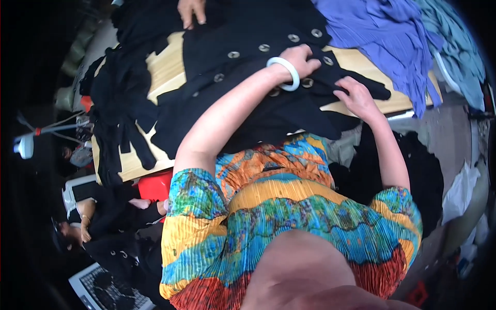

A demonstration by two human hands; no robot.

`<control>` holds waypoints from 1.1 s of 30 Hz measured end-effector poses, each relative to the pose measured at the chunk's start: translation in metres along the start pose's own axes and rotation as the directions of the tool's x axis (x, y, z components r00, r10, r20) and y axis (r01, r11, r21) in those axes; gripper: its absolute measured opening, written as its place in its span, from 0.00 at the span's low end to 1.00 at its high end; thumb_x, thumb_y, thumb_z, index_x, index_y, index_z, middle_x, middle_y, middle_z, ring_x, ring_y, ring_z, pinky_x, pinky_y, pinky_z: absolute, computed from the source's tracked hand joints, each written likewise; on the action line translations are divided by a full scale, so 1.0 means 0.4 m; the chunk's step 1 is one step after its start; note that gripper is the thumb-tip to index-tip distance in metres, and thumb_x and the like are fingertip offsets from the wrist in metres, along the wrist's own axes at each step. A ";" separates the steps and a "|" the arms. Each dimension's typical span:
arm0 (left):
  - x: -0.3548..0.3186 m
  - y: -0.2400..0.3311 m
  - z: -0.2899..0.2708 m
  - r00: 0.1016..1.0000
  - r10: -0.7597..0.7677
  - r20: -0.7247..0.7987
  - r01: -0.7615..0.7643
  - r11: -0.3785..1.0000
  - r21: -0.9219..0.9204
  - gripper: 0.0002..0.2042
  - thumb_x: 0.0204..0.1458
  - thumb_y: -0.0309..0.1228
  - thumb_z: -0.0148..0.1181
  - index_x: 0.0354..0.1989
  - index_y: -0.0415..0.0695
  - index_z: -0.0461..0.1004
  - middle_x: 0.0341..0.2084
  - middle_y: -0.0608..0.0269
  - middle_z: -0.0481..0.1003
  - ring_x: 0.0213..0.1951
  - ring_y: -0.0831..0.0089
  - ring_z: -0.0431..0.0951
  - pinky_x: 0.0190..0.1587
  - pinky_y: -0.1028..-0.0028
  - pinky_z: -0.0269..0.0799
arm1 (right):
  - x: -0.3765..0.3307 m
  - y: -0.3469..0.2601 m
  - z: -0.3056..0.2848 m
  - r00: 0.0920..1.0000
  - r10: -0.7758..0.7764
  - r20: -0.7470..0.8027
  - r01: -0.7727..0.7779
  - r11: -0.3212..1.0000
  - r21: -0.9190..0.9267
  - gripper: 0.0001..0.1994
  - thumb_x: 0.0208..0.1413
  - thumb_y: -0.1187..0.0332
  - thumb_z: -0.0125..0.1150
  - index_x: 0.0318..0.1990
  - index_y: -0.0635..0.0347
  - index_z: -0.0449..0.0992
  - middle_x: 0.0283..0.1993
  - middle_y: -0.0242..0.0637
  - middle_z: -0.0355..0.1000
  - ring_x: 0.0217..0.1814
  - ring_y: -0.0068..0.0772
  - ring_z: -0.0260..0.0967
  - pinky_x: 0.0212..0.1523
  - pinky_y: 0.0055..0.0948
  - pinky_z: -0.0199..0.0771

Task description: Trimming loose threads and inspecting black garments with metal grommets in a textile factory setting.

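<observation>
The left hand (pixel 302 58), a white bangle (pixel 285 71) on its wrist, lies palm down on a black garment (pixel 248 46) spread over the wooden worktop (pixel 165 67). Its fingers curl onto the cloth, pressing it flat beside a metal eyelet (pixel 327 60); whether that grip pinches a fold or only rests cannot be told. The right hand (pixel 357 96) sits just to the right of and nearer than the left, its fingers bent down onto a black strip of the same garment, thumb and fingertips close together on the edge.

The garment's long axis runs slantwise from the near left of the grips up to the far right, and a row of round eyelets follows that line, passing under the left hand. Its far end points toward a heap of purple pleated cloth (pixel 382 36), which lies beyond the right hand, with grey-green cloth (pixel 454 46) farther right. Another person's hand (pixel 191 11) rests on the black cloth at the far edge.
</observation>
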State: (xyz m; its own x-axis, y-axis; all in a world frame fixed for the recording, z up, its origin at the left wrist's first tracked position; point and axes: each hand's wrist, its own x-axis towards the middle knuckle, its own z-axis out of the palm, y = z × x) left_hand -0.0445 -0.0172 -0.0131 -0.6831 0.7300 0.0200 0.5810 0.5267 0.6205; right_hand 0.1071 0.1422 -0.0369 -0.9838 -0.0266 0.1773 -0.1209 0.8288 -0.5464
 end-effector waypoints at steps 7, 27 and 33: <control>0.081 0.027 0.013 0.963 -0.264 -0.047 0.268 0.951 0.156 0.37 0.35 0.51 0.63 0.44 0.30 0.62 0.39 0.39 0.70 0.44 0.53 0.72 0.46 0.65 0.68 | 0.030 -0.021 0.009 0.975 -0.062 -0.212 0.061 0.998 -0.012 0.09 0.43 0.78 0.49 0.35 0.65 0.69 0.34 0.48 0.66 0.39 0.49 0.65 0.41 0.37 0.65; 0.121 0.014 0.108 0.936 -0.316 0.155 0.338 0.930 -0.142 0.22 0.27 0.35 0.67 0.36 0.41 0.75 0.32 0.53 0.75 0.36 0.63 0.75 0.42 0.73 0.69 | 0.094 0.000 0.054 0.947 0.264 -0.182 -0.243 0.961 0.129 0.07 0.45 0.73 0.53 0.33 0.63 0.68 0.34 0.46 0.68 0.37 0.45 0.67 0.40 0.34 0.65; 0.117 0.017 0.100 0.915 -0.338 0.220 0.389 0.885 -0.257 0.22 0.32 0.31 0.63 0.41 0.41 0.73 0.34 0.53 0.75 0.39 0.64 0.74 0.43 0.73 0.68 | 0.097 0.024 0.051 0.957 0.234 -0.174 -0.226 0.972 0.062 0.13 0.46 0.72 0.54 0.40 0.66 0.69 0.38 0.49 0.69 0.41 0.46 0.68 0.43 0.35 0.66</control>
State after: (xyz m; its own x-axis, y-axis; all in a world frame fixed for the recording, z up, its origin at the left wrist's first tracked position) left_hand -0.0547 0.0379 -0.0392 -0.7244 0.5856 -0.3638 0.1351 0.6381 0.7580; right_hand 0.0649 0.1377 -0.0520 -0.9463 0.2657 0.1843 0.0969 0.7767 -0.6223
